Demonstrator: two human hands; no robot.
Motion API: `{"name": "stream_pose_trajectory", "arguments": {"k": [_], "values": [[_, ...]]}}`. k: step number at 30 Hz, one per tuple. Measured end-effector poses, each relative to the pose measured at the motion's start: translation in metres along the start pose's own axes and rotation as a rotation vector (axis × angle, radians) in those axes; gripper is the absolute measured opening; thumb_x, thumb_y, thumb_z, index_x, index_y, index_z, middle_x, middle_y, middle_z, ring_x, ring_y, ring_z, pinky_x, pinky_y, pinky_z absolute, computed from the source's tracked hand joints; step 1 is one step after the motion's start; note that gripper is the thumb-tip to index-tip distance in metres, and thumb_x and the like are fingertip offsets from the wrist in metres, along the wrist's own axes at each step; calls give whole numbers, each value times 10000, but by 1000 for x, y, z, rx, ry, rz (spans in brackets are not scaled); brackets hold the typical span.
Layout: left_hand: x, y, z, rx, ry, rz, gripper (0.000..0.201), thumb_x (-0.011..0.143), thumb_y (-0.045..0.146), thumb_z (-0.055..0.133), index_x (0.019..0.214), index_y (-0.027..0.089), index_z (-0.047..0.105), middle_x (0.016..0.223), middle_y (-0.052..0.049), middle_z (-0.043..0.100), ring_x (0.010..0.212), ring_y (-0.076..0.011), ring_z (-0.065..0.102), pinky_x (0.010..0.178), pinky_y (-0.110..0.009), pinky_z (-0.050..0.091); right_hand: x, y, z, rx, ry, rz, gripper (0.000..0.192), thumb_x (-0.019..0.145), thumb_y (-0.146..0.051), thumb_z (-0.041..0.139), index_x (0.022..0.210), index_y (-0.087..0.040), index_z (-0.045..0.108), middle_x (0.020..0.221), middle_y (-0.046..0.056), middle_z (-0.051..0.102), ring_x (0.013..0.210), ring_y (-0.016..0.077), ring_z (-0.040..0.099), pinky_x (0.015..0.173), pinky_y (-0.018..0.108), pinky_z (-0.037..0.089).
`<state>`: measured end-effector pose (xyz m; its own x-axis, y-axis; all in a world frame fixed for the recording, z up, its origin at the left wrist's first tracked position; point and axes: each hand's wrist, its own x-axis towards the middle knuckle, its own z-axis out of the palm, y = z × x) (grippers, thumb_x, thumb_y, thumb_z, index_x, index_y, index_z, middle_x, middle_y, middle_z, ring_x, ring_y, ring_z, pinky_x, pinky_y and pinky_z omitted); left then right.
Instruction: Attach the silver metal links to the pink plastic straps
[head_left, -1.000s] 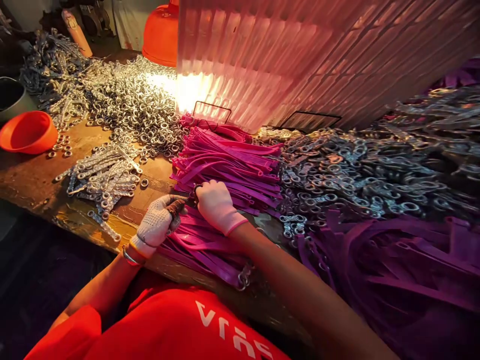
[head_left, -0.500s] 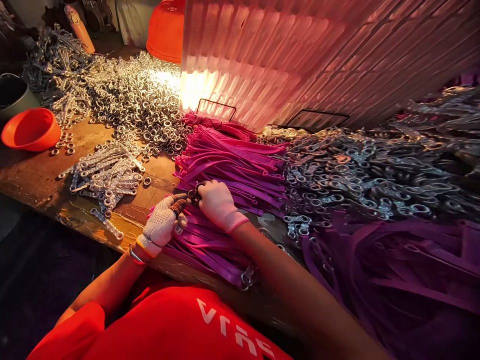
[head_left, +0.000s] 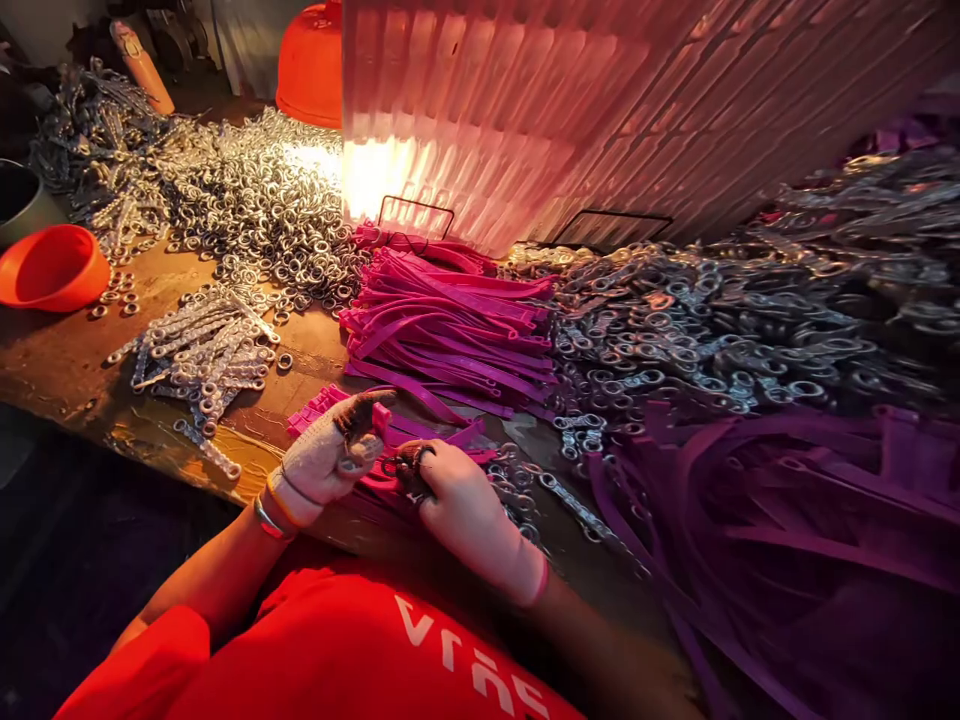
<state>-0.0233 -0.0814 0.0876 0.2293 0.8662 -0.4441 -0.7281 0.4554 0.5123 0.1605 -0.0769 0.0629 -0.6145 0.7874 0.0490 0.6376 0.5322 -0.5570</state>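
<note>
1. While your left hand [head_left: 330, 455] in its white dotted knit glove rests on the near edge of the brown wooden bench [head_left: 67, 365], its darkened thumb and forefinger are pressed together on the end of a flat magenta rubber strap [head_left: 379, 420].
2. That strap lies nearly flat, its long axis running from about 8 o'clock by your left fingers toward 2 o'clock, where it points at the big stack.
3. Your right hand [head_left: 465, 510], in a pale pink glove, sits just beside the left at its 4 o'clock. Its fingers are curled shut around a small dark metal ring fitting [head_left: 409, 465] at the strap's near end; how much of it they cover you cannot tell.
4. The stack of magenta rubber straps [head_left: 450, 320] lies at 12 o'clock from your hands, strips running mostly left to right.
5. A heap of silver metal rings [head_left: 262, 210] spreads at 10 o'clock, with a small bundle of silver link pieces [head_left: 202, 350] nearer at 9 o'clock.
6. An orange plastic bowl [head_left: 52, 265] sits far out at 9 o'clock.
7. A mound of grey metal fittings [head_left: 712, 320] fills 2 o'clock, and loose purple straps [head_left: 787, 530] pile at 3 o'clock.
</note>
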Motion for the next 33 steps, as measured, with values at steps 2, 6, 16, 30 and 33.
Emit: {"name": "stream_pose_trajectory", "arguments": {"k": [2, 6, 16, 30, 33], "values": [[-4, -6, 5, 40, -52, 61, 320, 805, 247, 753, 1097, 133, 686, 732, -6, 634, 502, -47, 547, 387, -110, 392, -6, 1, 0, 60, 18, 19, 154, 842, -90, 521, 873, -156, 657, 895, 101, 694, 823, 207, 618, 760, 301, 479], [-6, -15, 10, 232, -110, 156, 377, 816, 270, 765, 1171, 173, 680, 922, -51, 699, 794, -164, 708, 618, -213, 576, -17, 2, -12, 187, 94, -10, 219, 852, -82, 519, 991, -175, 661, 933, 77, 711, 824, 188, 639, 739, 275, 474], [-3, -13, 23, 471, -166, 171, 351, 801, 222, 769, 1129, 149, 668, 896, -64, 742, 814, -161, 724, 729, -225, 575, -32, -1, -39, 51, 398, 20, 281, 897, -114, 460, 1084, -165, 664, 960, 100, 684, 884, 225, 612, 771, 327, 469], [-22, -22, 39, 1084, -132, 103, 459, 918, 548, 549, 682, 157, 499, 485, 54, 467, 410, -54, 394, 420, -175, 285, -41, -15, -44, -560, 403, -143, 207, 762, -34, 521, 650, -185, 608, 669, 70, 588, 623, 193, 426, 613, 328, 255], [-20, -20, 32, 1285, -258, 151, 415, 933, 482, 548, 711, 132, 572, 607, 26, 542, 555, -79, 466, 516, -190, 340, -45, -13, -44, -582, 342, -210, 232, 765, -16, 524, 623, -189, 586, 660, 66, 582, 631, 192, 429, 623, 328, 252]]}}
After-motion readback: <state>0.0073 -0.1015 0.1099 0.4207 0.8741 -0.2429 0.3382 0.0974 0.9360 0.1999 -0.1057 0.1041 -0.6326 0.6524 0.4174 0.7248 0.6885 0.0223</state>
